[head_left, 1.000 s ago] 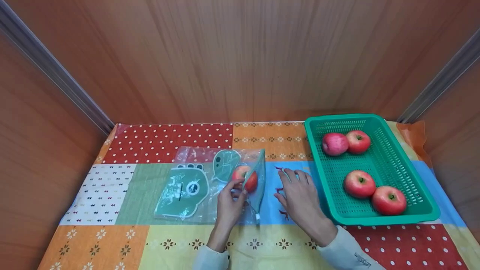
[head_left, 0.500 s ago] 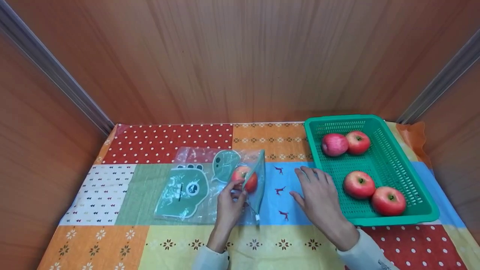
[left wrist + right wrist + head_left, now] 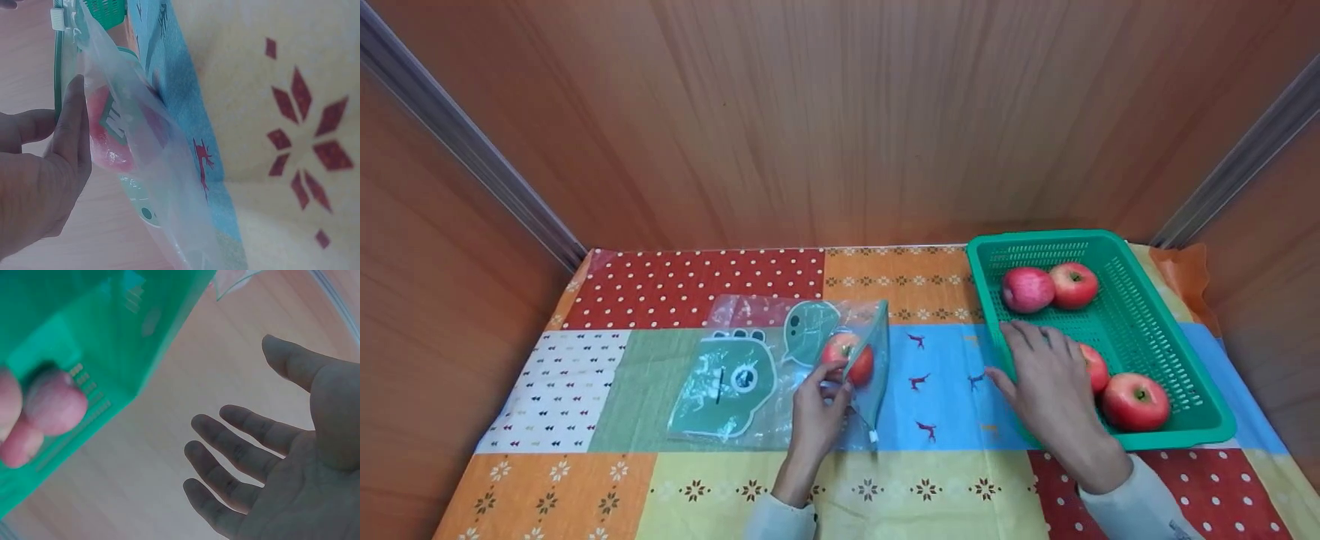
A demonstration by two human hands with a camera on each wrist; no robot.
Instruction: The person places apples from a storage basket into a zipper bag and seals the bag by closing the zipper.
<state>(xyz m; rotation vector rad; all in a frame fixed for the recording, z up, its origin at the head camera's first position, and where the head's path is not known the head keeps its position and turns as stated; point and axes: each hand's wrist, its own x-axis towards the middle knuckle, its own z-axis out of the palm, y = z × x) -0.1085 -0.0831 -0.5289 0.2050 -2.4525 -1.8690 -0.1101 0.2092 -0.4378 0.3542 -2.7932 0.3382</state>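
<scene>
A clear zip bag with a green dinosaur print lies flat, its mouth toward the right. Inside it, near the mouth, is a red apple. My left hand pinches the bag's upper layer at the opening, close to that apple; the white slider shows at the end of the zip in the left wrist view. Over the left rim of a green basket, my right hand hovers with spread fingers and holds nothing. It partly covers one apple in the basket.
Another apple sits at the basket's near end, beside the partly covered one. Two more, a darker apple and a lighter apple, touch at the far end. Wood-grain panels enclose the patchwork tablecloth at back and sides.
My right hand has moved right, from the blue cloth beside the bag to above the basket's left rim. My left hand keeps its pinch on the bag, which stays put.
</scene>
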